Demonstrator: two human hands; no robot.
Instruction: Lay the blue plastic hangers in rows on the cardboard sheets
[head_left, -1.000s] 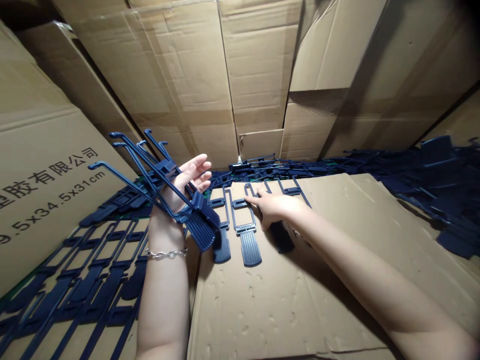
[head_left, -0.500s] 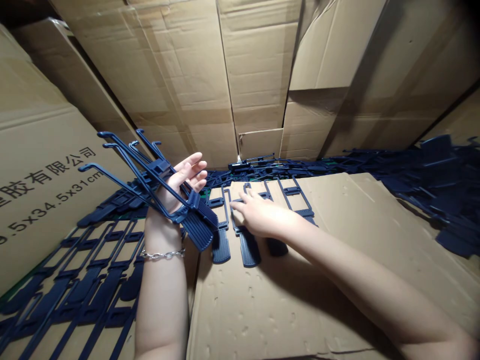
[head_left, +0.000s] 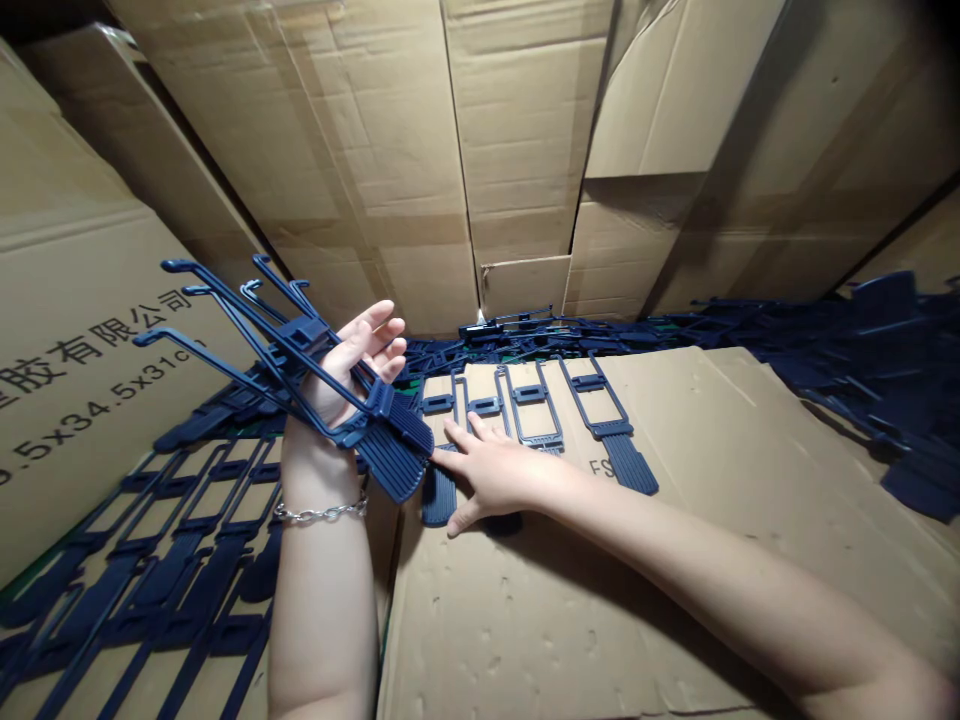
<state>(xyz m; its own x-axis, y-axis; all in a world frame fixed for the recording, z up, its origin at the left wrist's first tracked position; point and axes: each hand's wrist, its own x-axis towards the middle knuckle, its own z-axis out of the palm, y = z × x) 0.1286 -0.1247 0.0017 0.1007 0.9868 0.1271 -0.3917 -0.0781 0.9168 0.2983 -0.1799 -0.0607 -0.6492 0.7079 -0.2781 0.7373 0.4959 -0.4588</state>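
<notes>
Several dark-blue plastic frames with ribbed paddles (head_left: 394,462) hang in a bunch across my left hand (head_left: 367,350). Its palm faces up and the fingers are partly curled, with the frames caught around the palm and wrist. My right hand (head_left: 499,470) is spread palm-down over a row of similar frames lying on the cardboard, covering parts of two of them. Whether its fingertips press on a frame I cannot tell. At the right end of that row, a frame with a ribbed paddle (head_left: 631,462) lies uncovered.
A cardboard sheet (head_left: 487,620) forms the work surface. To the left, more blue frames (head_left: 202,545) lie in rows beside a printed carton (head_left: 82,330). A heap of dark-blue parts (head_left: 900,400) is at the right, and cardboard walls (head_left: 375,150) stand behind.
My right hand has moved left and nearer along the row, uncovering the frames at its right side. My left hand with its bunch has shifted slightly left.
</notes>
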